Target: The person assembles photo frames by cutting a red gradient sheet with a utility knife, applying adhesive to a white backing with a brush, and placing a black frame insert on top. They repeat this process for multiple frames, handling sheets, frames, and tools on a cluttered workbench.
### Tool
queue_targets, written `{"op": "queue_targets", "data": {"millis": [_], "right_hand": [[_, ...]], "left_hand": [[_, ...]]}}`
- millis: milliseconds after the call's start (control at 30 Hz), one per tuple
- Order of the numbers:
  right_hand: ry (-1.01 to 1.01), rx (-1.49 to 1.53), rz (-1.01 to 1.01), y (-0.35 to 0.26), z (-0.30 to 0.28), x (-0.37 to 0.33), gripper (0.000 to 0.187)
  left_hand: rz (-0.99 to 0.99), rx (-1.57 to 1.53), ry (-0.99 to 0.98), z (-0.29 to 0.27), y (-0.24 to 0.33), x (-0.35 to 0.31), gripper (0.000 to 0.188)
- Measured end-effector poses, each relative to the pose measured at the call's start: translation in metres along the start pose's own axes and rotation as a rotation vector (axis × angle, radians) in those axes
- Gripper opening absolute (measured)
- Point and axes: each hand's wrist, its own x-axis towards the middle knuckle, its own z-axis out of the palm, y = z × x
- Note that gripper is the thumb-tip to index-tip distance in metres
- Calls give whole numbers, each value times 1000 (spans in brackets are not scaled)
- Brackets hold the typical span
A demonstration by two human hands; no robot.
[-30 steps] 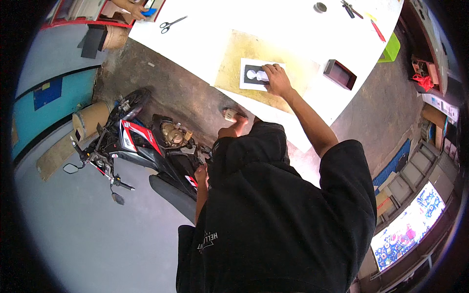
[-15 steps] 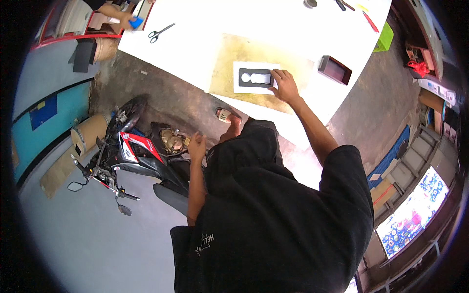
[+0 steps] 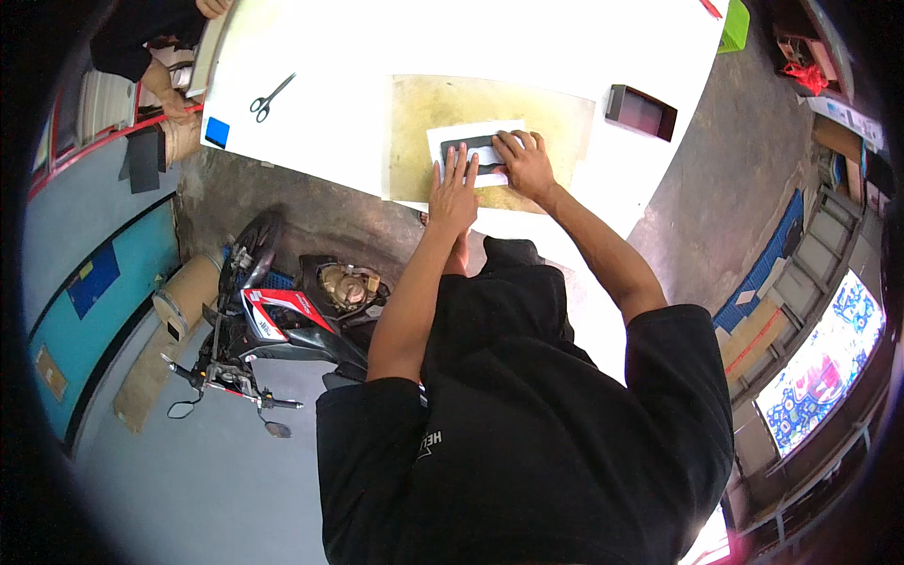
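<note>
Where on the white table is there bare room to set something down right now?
Bare white table runs between the scissors and the yellowish mat, and along the far side above the mat. A narrower strip lies between mat and dark tray. Crowded: the mat's near part, where left hand and right hand press the white sheet.

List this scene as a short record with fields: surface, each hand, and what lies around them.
surface: white table with a yellowish mat on it
work piece: white sheet bearing a dark flat strip, lying on the mat
left hand: flat, fingers spread, pressing on the sheet's near edge
right hand: flat on the strip and sheet
nearby on table: scissors, blue square, dark box
beside table: motorbike on the floor
</note>
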Motion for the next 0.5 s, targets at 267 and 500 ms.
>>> {"op": "queue_targets", "data": {"millis": [267,500], "right_hand": [[-70,-106,-78,-8,8,0,60],[-143,-69,-127,-2,24,-4,65]], "left_hand": [[4,12,-247,-7,-5,12,110],[-10,39,-360,-17,-2,14,113]]}}
